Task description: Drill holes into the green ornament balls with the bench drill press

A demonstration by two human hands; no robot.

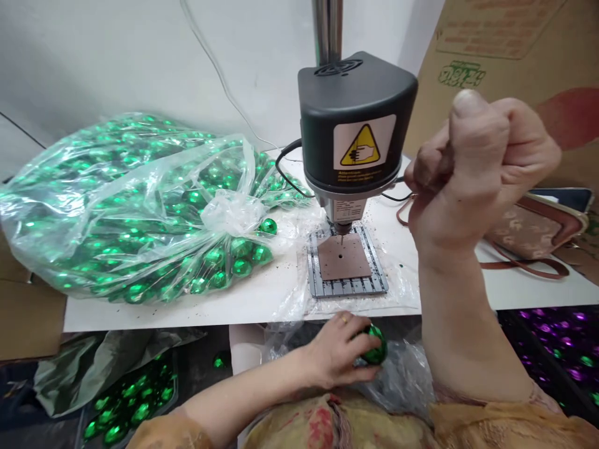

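My left hand (340, 349) is closed round a shiny green faceted ball (377, 347), low in front of the table edge. My right hand (480, 165) is raised in a fist beside the black head of a small drill press (358, 118). A short dark lever (401, 179) runs from the head into that fist; its grip is hidden by the fingers. Below the head, a thin drill bit (341, 239) points down above a brown square pad (345, 265) with a hole in it. The pad lies on a slotted metal base plate (349, 288).
A big clear plastic bag (154, 187) of green balls lies left of the drill, with several balls near its mouth. On the right are a cardboard box (491, 37) and a strapped bag (528, 224). Green balls (140, 399) and purple balls (561, 337) sit below table level.
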